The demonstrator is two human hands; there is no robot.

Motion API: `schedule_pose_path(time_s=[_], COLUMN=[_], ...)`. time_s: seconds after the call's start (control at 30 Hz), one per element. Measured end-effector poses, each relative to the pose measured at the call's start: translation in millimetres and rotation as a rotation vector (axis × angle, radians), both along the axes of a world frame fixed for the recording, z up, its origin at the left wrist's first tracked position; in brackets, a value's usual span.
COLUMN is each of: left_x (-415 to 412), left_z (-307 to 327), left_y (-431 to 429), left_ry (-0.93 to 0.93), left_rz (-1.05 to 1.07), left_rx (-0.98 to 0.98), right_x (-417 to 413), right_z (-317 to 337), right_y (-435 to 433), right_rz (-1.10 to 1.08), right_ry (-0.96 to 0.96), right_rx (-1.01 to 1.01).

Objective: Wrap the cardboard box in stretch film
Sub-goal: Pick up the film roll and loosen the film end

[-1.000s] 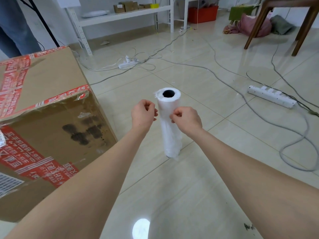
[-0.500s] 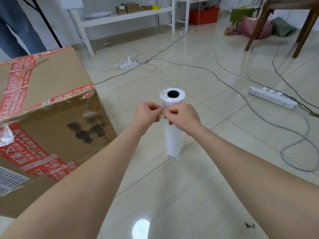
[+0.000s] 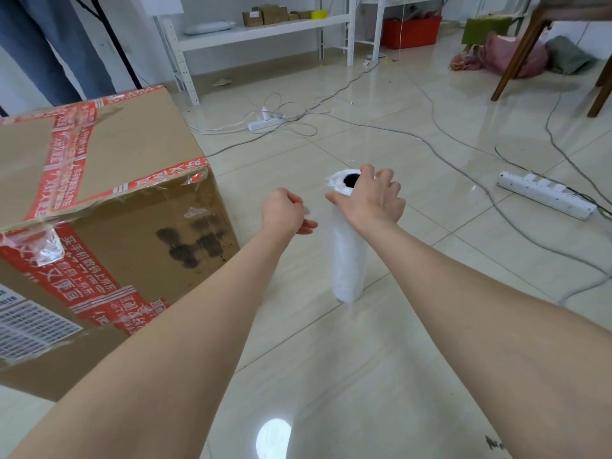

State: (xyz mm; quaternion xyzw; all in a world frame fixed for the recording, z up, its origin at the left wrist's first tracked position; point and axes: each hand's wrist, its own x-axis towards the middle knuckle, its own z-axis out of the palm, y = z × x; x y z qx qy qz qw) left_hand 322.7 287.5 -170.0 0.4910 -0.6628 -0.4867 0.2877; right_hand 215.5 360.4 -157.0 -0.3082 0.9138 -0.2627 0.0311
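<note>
Film-end peel from upright roll (image 3: 347, 253).
Left hand (image 3: 283, 215) pinches the film end (image 3: 307, 212); right hand (image 3: 374, 202) rests open-fingered on top: steady it, draw toward cardboard box (image 3: 109, 207).

Glossy tiled floor (image 3: 331, 376), white shelving (image 3: 265, 28), wooden chair (image 3: 530, 44).
</note>
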Motion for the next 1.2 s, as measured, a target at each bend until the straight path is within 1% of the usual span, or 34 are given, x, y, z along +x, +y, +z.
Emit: schedule_pose_path(time_s=[0.07,0.1,0.2,0.23,0.27,0.3,0.37,0.43,0.53,0.57,0.63,0.77,0.83,0.97,1.07,1.2], left_x=[-3,-3,-4,-4,-3,-3,0,4,13,17,23,27,29,39,47,62], left_z=[-2,-4,-11,-12,-13,-13,-12,-12,-13,-13,-15,-13,-12,-12,-9,0], left_y=[-3,-4,-8,-9,-10,-12,-15,-18,-23,-24,-29,-30,-31,-39,-38,-38], left_ry=[0.046,0.058,0.069,0.044,-0.002,-0.085,-0.307,-0.465,-0.567,-0.573,-0.522,-0.291,-0.227,-0.256,-0.340,-0.391], left_rz=[0.018,0.017,-0.015,-0.032,-0.052,-0.075,-0.114,-0.102,-0.029,-0.008,0.024,0.083,0.119,0.147,0.071,-0.045], left_rx=[0.101,0.121,0.070,0.039,0.007,-0.036,-0.167,-0.298,-0.410,-0.411,-0.372,-0.207,-0.196,-0.297,-0.414,-0.448], right_x=[-1,-2,-4,-5,-7,-8,-10,-12,-11,-9,-7,-5,-5,-6,-4,-4], right_z=[0,0,-2,-1,-1,0,1,2,2,2,2,2,3,6,7,6], right_y=[-3,-3,-3,-3,-3,-2,-2,-1,-3,-5,-9,-15,-16,-15,-15,-13], right_rz=[0.001,0.008,0.034,0.042,0.050,0.061,0.083,0.095,0.098,0.088,0.054,0.032,0.055,0.120,0.140,0.074], right_ry=[0.012,0.021,0.043,0.045,0.046,0.045,0.034,0.038,0.087,0.084,0.062,0.074,0.074,0.084,0.108,0.084], right_rx=[0.008,0.005,-0.002,0.002,0.005,0.006,0.004,0.006,0.046,0.061,0.088,0.100,0.104,0.113,0.146,0.155])
